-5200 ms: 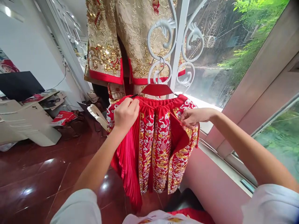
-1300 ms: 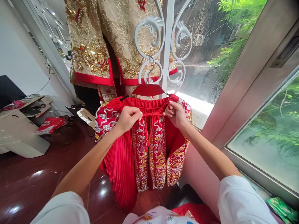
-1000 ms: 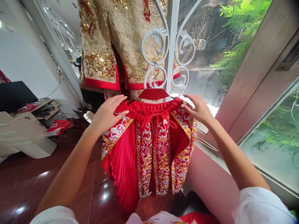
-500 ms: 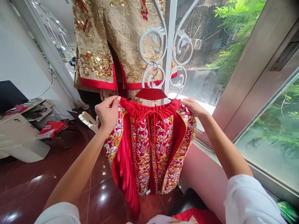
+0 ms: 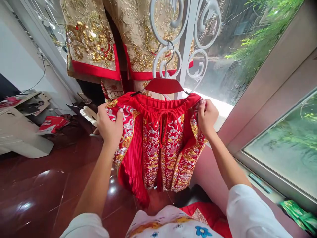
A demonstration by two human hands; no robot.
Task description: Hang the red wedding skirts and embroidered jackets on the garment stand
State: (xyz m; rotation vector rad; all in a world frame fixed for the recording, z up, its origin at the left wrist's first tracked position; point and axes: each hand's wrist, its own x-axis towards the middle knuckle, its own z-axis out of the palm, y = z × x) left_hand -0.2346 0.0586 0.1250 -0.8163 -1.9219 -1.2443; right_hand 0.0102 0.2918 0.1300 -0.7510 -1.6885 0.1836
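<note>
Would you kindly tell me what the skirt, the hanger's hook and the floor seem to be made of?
Skirt: fabric, perhaps satin, from its soft sheen and gathers; raised, glinting silver and gold patterns suggest embroidery.
Hook: most likely polished metal, as it is thin, silvery and shiny.
Floor: probably glazed tile or polished stone, given its straight joint lines and glossy light reflections.

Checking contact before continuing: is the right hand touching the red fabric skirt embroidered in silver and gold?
Touching. The head view shows the right hand gripping the red embroidered skirt by its upper side edge, with no gap between them.
</note>
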